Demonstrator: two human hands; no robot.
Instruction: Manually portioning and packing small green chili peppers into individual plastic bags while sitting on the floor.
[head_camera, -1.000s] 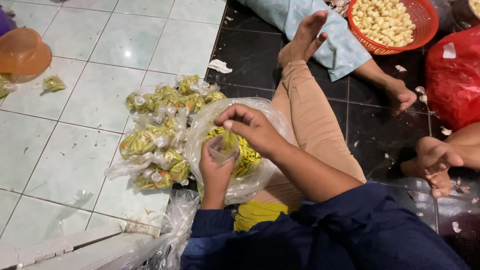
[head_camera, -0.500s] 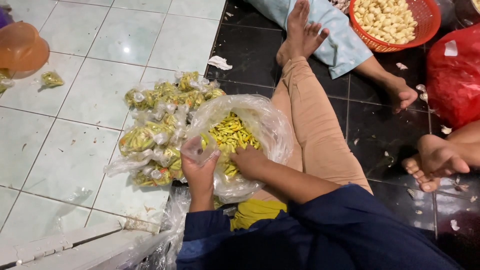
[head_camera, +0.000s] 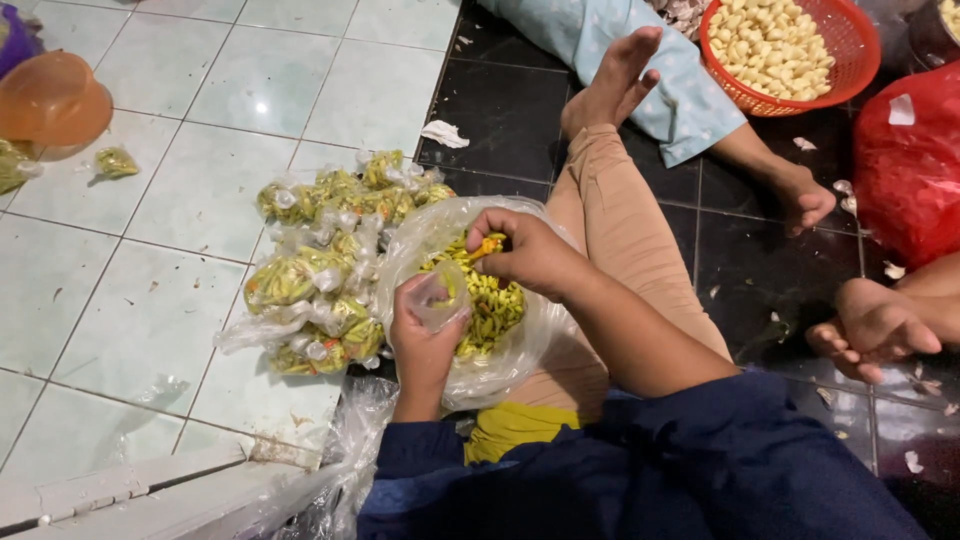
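On the tiled floor in the head view, I see my left hand (head_camera: 425, 335) cupping a small clear plastic bag (head_camera: 440, 295), barely filled, while my right hand (head_camera: 530, 255) pinches yellow-green chillies over the large clear plastic sack of chillies (head_camera: 490, 300) in my lap. A heap of tied small chilli packets (head_camera: 320, 265) lies just beside it; plenty of loose chillies remain unpacked.

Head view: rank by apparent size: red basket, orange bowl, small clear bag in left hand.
1. Red basket, partly cropped.
2. Orange bowl.
3. Small clear bag in the left hand.
The basket sits farther away, so true size is unsure.
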